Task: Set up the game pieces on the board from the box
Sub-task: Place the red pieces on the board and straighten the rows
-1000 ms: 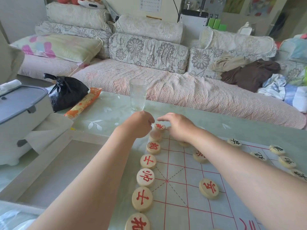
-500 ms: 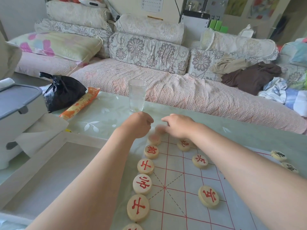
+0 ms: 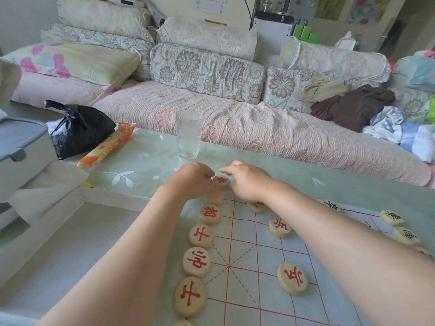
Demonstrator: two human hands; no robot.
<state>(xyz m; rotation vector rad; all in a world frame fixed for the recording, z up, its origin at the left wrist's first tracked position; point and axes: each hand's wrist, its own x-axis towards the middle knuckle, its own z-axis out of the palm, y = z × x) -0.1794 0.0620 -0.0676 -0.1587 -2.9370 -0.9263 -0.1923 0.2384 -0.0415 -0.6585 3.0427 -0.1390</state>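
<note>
Board (image 3: 247, 278): red-lined, nearest the viewer. Red pieces (image 3: 196, 262): one column along its left edge, running away from the viewer. Far corner piece (image 3: 221, 180): between both hands, touching each. Left hand (image 3: 191, 180): curled, fingertips pinching it. Right hand (image 3: 247, 181): loosely spread, just beside, equally near. Glass (image 3: 189, 134): beyond, apart.
</note>
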